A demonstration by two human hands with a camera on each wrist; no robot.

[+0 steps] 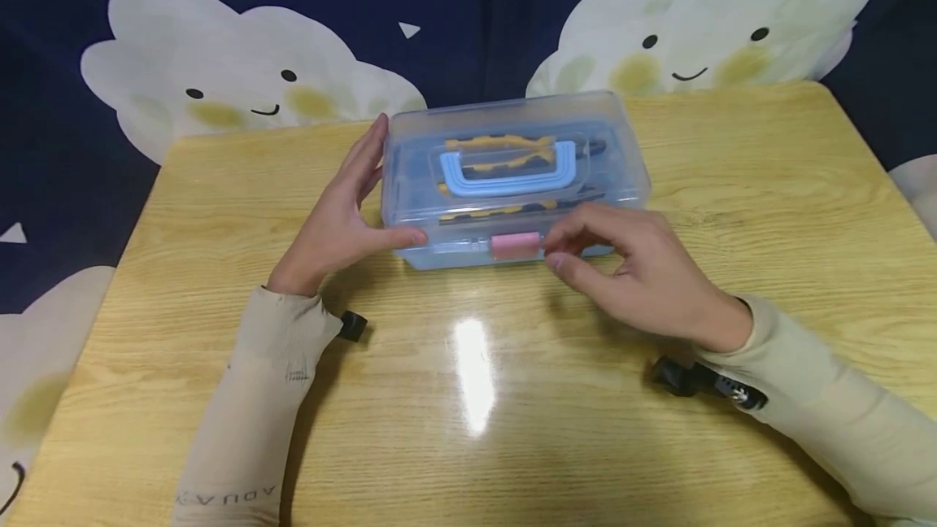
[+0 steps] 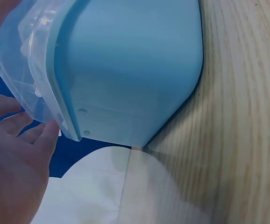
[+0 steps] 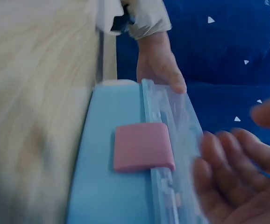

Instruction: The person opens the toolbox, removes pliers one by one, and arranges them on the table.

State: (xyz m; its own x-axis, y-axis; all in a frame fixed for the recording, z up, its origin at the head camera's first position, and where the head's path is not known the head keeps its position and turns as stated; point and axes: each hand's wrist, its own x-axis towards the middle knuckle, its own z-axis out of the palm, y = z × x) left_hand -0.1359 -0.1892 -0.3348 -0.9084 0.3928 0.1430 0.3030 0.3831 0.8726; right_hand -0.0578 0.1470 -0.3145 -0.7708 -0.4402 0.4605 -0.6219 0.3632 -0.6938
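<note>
A blue plastic box (image 1: 446, 259) with a clear lid (image 1: 505, 108) sits on the table. Its lid carries a light-blue handle (image 1: 512, 185). A pink latch (image 3: 142, 147) lies flat across the lid rim and the box front. My left hand (image 1: 337, 218) rests on the box's left end, thumb on the front lid edge and straight fingers along the side toward the back. Just right of the latch, my right hand (image 1: 651, 275) hovers with loosely bent fingers; in the right wrist view a gap separates thumb and fingers, with nothing between them.
Long yellow-and-black items (image 1: 505, 142) show through the lid. Under the box is a wooden table (image 1: 395, 429). Behind the table's far edge hangs a dark blue cloth (image 1: 468, 15) printed with clouds.
</note>
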